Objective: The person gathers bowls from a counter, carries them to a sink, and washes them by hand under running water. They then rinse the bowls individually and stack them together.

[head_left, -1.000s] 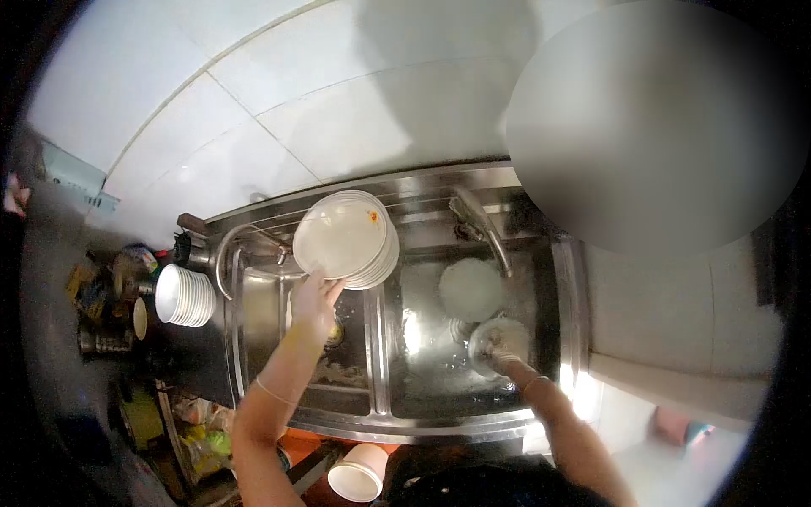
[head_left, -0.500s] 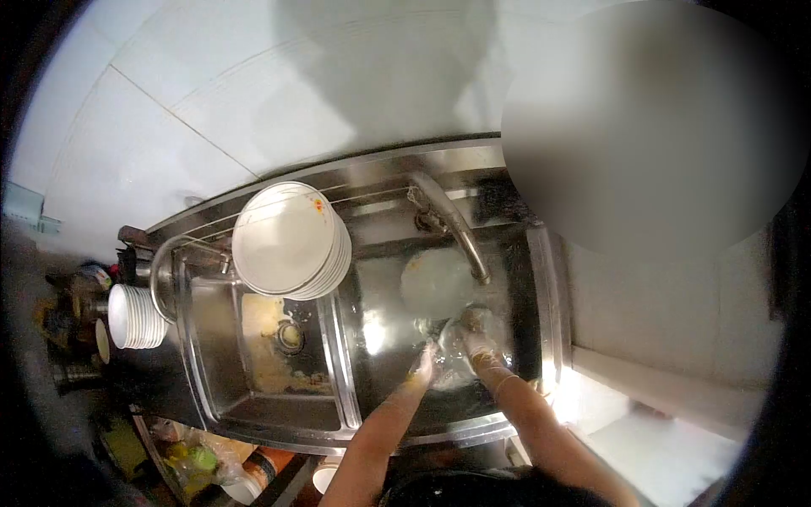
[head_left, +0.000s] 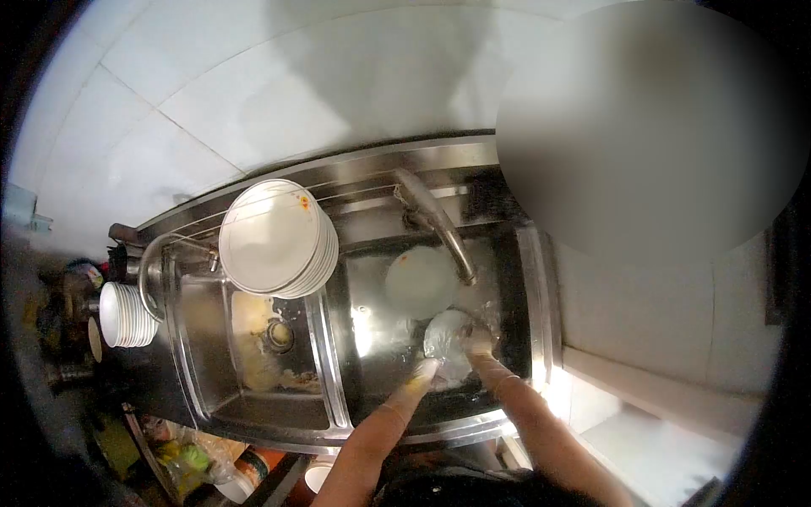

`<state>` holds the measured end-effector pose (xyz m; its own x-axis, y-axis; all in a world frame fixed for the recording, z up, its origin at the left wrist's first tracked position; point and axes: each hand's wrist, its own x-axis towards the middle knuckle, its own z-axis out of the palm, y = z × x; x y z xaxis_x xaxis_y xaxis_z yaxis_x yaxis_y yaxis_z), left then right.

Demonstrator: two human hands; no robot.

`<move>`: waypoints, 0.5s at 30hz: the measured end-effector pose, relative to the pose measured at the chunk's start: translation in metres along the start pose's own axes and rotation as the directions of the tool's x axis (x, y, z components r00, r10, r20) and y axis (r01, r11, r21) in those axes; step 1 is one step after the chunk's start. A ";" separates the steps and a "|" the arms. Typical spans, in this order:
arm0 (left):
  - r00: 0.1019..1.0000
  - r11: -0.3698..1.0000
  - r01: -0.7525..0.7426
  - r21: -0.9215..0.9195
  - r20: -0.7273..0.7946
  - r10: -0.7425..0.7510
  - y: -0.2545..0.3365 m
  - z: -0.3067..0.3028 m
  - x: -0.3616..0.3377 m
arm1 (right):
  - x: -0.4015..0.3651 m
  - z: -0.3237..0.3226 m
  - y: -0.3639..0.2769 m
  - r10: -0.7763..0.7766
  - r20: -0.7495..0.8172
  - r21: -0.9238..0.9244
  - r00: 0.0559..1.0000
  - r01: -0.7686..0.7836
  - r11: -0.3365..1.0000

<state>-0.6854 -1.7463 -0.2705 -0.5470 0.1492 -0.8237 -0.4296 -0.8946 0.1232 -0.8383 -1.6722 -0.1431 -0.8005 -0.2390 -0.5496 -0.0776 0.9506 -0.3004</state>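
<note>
In the right basin, a wet white plate [head_left: 448,342] is between my two hands, with water running over it. My left hand [head_left: 424,372] closes on its lower left rim. Gripping the right side is my right hand [head_left: 479,342], its fingers partly blurred by water. Another plate [head_left: 420,283] lies under the water just beyond. The curved metal faucet [head_left: 443,237] hangs over the basin above that plate.
A tall stack of white plates [head_left: 274,241] stands at the back between the basins. The left basin [head_left: 203,338] has yellowish residue around its drain. A stack of white bowls or dishes [head_left: 127,315] sits at far left, near a second faucet [head_left: 145,279].
The plate between my hands has come up and tilted, showing more of its face. My right hand has moved slightly down. The view has shifted a little.
</note>
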 end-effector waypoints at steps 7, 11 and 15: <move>0.979 0.906 -0.001 0.424 -0.182 0.086 0.015 -0.009 -0.041 | 0.006 0.064 -0.001 -0.527 0.493 0.430 0.692 0.334 0.839; 0.828 0.689 -0.277 0.670 -0.198 0.525 0.050 0.040 -0.115 | -0.031 -0.010 -0.029 -0.553 0.631 0.328 0.544 0.459 0.826; 0.605 -0.040 -0.328 0.944 0.243 0.759 0.082 0.072 -0.183 | -0.036 -0.047 -0.053 -0.373 0.647 -0.132 0.665 0.580 0.804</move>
<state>-0.6722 -1.8166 -0.0694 -0.8309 -0.4863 -0.2702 -0.4813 0.3846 0.7877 -0.8331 -1.7045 -0.0705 -0.1187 -0.6419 -0.7575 -0.6055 0.6515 -0.4571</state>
